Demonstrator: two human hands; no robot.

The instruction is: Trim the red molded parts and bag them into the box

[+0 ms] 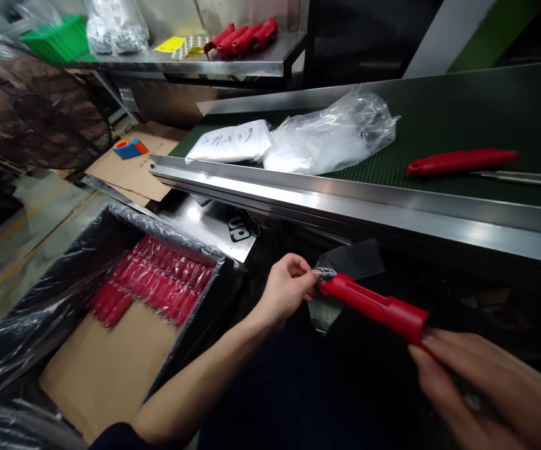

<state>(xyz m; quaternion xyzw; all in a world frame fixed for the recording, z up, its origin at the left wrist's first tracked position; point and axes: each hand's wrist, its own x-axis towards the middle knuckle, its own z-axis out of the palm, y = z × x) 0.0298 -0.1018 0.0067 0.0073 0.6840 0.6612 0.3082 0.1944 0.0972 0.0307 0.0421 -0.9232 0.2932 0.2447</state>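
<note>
My right hand (pixel 481 375), at the lower right, grips the near end of a red plastic housing (pixel 378 303). The housing is tube-shaped and points left, with a small dark piece at its far end. There my left hand (pixel 289 284) is closed in a pinch, thumb against fingers, on what looks like the edge of a clear plastic bag (pixel 357 257). The film spreads behind and below the housing's tip; how far the tip reaches into it I cannot tell. Both hands are in front of the conveyor's metal edge.
A black-lined box (pixel 106 369) at left holds rows of bagged red parts (pixel 152 281). On the green conveyor (pixel 476 131) lie plastic bag packs (pixel 232 142), another red part (pixel 462 161) and tweezers (pixel 528 177). A shelf (pixel 176 64) behind carries several red parts; a fan (pixel 35 106) stands left.
</note>
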